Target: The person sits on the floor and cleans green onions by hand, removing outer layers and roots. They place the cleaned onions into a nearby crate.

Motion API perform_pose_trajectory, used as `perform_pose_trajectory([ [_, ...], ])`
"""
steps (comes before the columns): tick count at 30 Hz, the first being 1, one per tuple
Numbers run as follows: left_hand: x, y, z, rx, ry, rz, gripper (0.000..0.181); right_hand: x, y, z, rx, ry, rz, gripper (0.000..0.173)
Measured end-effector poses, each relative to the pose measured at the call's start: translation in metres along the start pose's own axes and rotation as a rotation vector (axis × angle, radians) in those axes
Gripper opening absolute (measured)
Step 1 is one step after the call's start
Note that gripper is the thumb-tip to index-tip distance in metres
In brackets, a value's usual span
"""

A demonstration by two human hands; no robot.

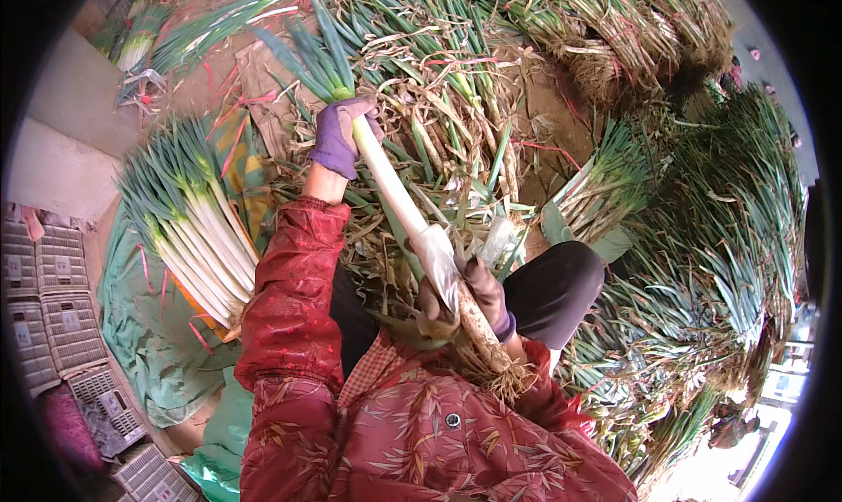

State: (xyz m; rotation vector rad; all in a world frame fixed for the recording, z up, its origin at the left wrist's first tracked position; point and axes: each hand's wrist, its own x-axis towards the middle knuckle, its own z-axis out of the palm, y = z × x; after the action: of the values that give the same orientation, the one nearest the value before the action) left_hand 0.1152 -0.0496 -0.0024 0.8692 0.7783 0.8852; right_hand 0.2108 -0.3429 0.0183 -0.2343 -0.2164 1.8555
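Observation:
My left hand [345, 130], in a purple glove, is closed around a thick green onion stalk [388, 173] just below its green leaves. The stalk slants down to the right, with a white, smooth upper part and brown, soil-stained roots near my chest. On its lower part, a loosened pale outer skin [439, 255] hangs between the fingers of my gloved right hand [464, 291]. That hand grips the skin and lower stalk. To the left, a row of cleaned green onions [204, 239] lies with white shanks side by side.
Untrimmed green onions [427, 61] and dry leaf scraps [368, 232] cover the floor ahead. Tied bundles with roots [612, 35] stand at the upper right, and a large pile [710, 239] lies right. Plastic crates [69, 311] and green sheeting [151, 331] are at the left.

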Motion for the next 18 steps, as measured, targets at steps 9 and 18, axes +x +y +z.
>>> perform_pose_trajectory([
  [9,0.055,0.018,-0.128,-0.061,0.228,0.024,0.013,-0.141,-0.025,0.001,-1.084,0.014,-0.091,0.057],
  [18,0.018,0.04,-0.208,-0.018,0.288,0.047,0.013,-0.215,-0.052,0.047,-1.893,-0.137,-0.331,0.02],
])
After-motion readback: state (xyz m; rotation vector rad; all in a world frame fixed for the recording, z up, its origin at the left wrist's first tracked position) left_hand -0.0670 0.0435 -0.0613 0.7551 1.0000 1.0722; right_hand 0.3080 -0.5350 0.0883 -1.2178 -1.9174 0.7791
